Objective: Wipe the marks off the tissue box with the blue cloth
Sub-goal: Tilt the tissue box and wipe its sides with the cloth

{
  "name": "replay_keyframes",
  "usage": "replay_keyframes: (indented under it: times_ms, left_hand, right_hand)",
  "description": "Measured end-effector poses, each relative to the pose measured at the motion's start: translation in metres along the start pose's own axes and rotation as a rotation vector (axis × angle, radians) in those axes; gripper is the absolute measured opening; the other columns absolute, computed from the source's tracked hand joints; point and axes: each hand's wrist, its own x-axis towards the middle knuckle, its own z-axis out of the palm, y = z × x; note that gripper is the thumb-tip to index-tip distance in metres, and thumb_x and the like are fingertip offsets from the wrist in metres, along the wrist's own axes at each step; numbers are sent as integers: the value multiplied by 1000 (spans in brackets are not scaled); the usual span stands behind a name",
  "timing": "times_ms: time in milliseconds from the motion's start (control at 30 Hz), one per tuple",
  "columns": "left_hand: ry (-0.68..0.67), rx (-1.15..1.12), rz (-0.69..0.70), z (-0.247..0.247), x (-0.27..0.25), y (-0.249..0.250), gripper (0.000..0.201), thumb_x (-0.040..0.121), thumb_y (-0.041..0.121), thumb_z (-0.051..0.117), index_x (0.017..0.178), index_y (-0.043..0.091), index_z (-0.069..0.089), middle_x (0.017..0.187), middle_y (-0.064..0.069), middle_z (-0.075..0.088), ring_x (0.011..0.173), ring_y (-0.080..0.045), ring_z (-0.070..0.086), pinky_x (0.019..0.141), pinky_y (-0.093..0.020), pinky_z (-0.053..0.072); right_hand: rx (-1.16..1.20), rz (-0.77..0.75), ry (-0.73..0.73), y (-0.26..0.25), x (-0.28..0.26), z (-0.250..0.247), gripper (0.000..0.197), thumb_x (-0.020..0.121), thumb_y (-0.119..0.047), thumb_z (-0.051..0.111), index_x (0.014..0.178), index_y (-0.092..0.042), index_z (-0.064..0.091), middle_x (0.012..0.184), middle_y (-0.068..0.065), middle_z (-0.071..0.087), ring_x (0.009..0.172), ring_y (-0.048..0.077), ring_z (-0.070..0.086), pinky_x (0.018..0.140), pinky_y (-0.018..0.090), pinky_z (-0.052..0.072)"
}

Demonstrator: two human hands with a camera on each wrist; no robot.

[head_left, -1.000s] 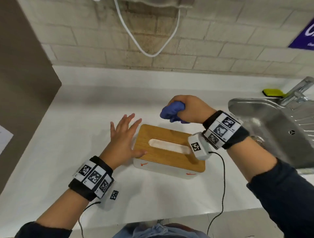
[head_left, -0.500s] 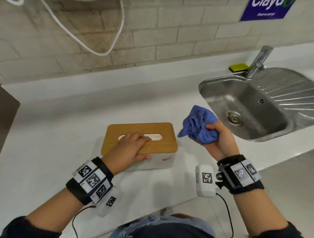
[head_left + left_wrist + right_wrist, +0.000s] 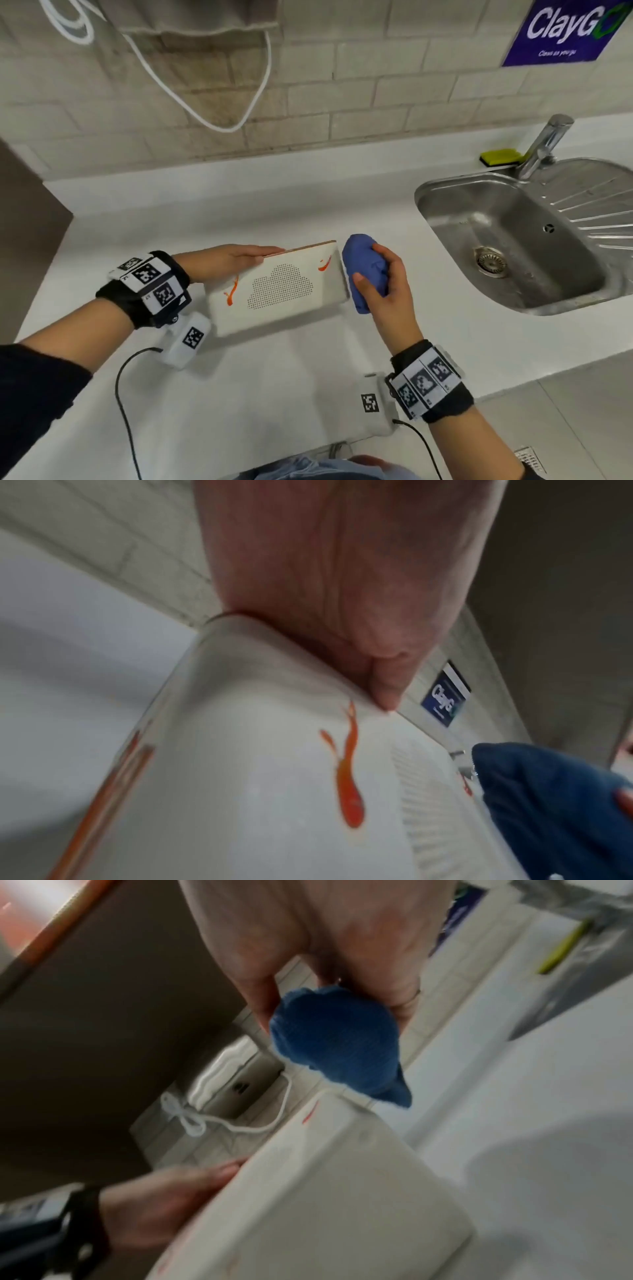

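The tissue box point(image 3: 281, 291) is tipped up on the white counter, so its white face with a dotted cloud faces me and the wooden lid faces away. Orange marks point(image 3: 231, 293) sit near the face's left end, and another orange mark point(image 3: 323, 265) is at its upper right. My left hand point(image 3: 233, 260) holds the top edge, fingers flat along the lid and thumb on the white face. In the left wrist view an orange mark point(image 3: 349, 791) shows close up. My right hand point(image 3: 387, 284) grips the balled blue cloth point(image 3: 363, 274) just off the box's right end.
A steel sink point(image 3: 513, 301) with a tap point(image 3: 548, 144) lies to the right, a yellow sponge point(image 3: 500, 158) behind it. A white cord point(image 3: 205, 113) hangs on the brick wall. A brown panel point(image 3: 27, 222) bounds the counter's left side.
The left hand has tipped the box up from flat, turning its white marked face toward me. The right hand has bunched the blue cloth tighter and brought it against the box's right end.
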Motion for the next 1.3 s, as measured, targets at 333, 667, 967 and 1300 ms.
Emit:
replay_keyframes:
  times_ms: [333,667,967,1300]
  left_hand:
    - [52,-77,62,14,-4,2,40,97,13,39,132,31,39,124,26,41,102,31,39,88,7,24]
    - [62,-141,74,17,-8,4,46,97,16,39,112,59,44,121,39,41,106,31,37,90,6,25]
    - [53,-407,-14,22,-10,4,40,95,11,41,124,39,46,117,24,55,98,8,59,77,-6,46]
    - [29,-588,-69,26,-12,14,39,91,2,42,125,17,55,122,-8,62,110,-17,60,91,-19,49]
  right_hand:
    - [-753,-359,-151,27,9,38,49,75,-27,42,124,-26,47,137,7,44,101,28,38,87,32,36]
    - [-844,-376,-421,24,-3,-5,29,73,-19,39,88,-14,63,96,10,61,76,29,58,62,33,50]
    - [-331,-333,-423,-18,-16,12,31,69,-12,47,97,-20,58,95,3,58,92,15,59,82,24,47]
    - [-799,-525,-591,-2,-26,97,59,69,-26,56,126,-15,49,133,14,47,96,29,51,86,37,43]
